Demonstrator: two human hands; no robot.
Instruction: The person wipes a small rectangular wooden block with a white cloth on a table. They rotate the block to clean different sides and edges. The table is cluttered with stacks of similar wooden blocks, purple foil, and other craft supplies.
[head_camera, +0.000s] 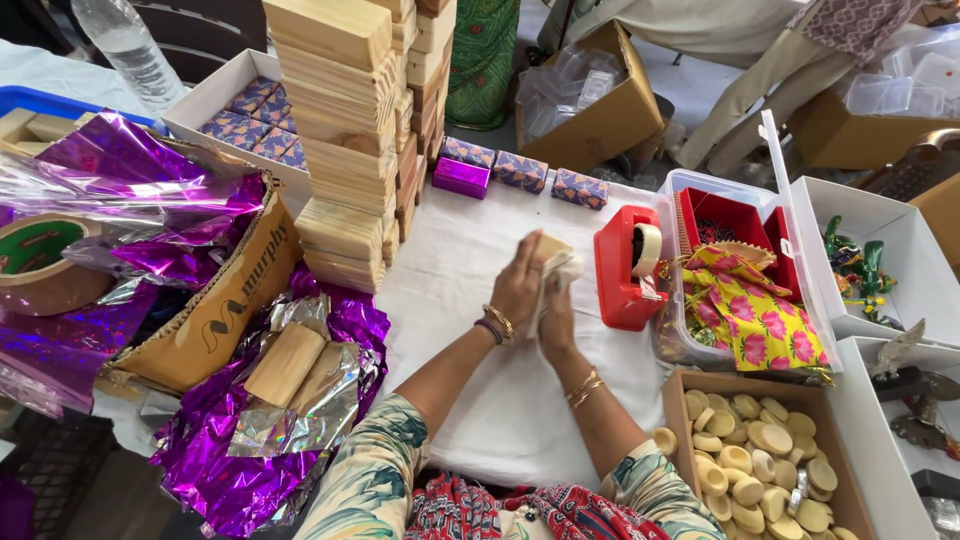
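Head cam, steep downward, close.

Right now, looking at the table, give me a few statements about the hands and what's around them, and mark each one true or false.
1. Both hands, left hand and right hand, hold a wooden block with a cloth. True.
2. The tape dispenser is blue. False: it is red.
3. The stack of wooden boxes stands left of the hands. True.
4. The purple foil lies right of the hands. False: it lies to their left.
5. The carton of round wooden pieces sits at the person's right. True.
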